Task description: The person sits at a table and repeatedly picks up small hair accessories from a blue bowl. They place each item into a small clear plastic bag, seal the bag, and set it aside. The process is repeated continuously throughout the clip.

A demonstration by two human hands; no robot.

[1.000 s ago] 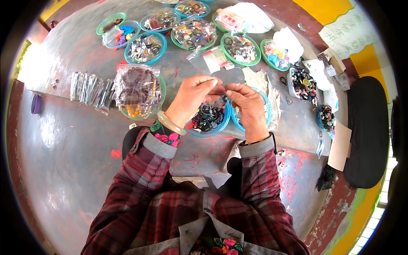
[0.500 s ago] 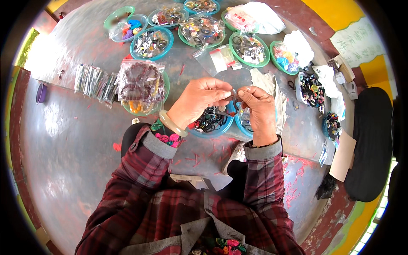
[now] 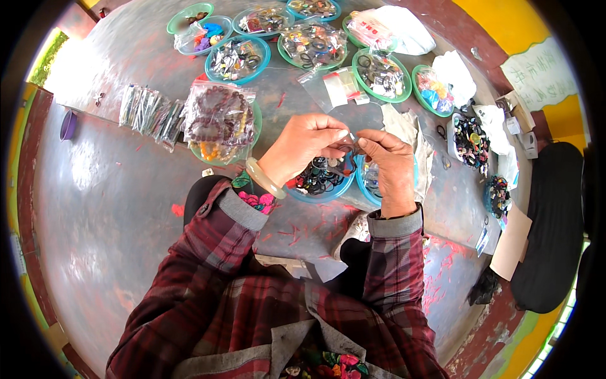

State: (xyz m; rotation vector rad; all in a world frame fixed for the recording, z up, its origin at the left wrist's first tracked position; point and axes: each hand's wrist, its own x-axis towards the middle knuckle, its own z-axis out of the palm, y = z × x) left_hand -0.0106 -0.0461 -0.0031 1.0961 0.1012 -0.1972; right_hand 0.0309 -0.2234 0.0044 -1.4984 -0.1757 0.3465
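My left hand (image 3: 305, 145), with a pale bangle (image 3: 265, 179) at its wrist, is closed in a pinch of thumb and forefinger. Facing it, almost touching, my right hand (image 3: 390, 165) pinches too. Between the fingertips is something small and dark, too fine to name. Just below the hands stand two blue basins. The left basin (image 3: 323, 198) holds black cords or bands and a bit of red; the right basin (image 3: 365, 187) has items in clear plastic and is partly hidden by my right hand.
Beyond lie green and blue basins (image 3: 232, 80) of bagged trinkets. At left are bagged purple bead strings (image 3: 218, 117), a row of slim packets (image 3: 151, 114) and a purple bowl (image 3: 68, 125). A white tray (image 3: 452, 140) of dark bands and a long black case (image 3: 546, 227) are at right.
The whole view has shifted slightly, so the basins appear a little farther right. Both hands stay pinched close together, with only small finger movement.
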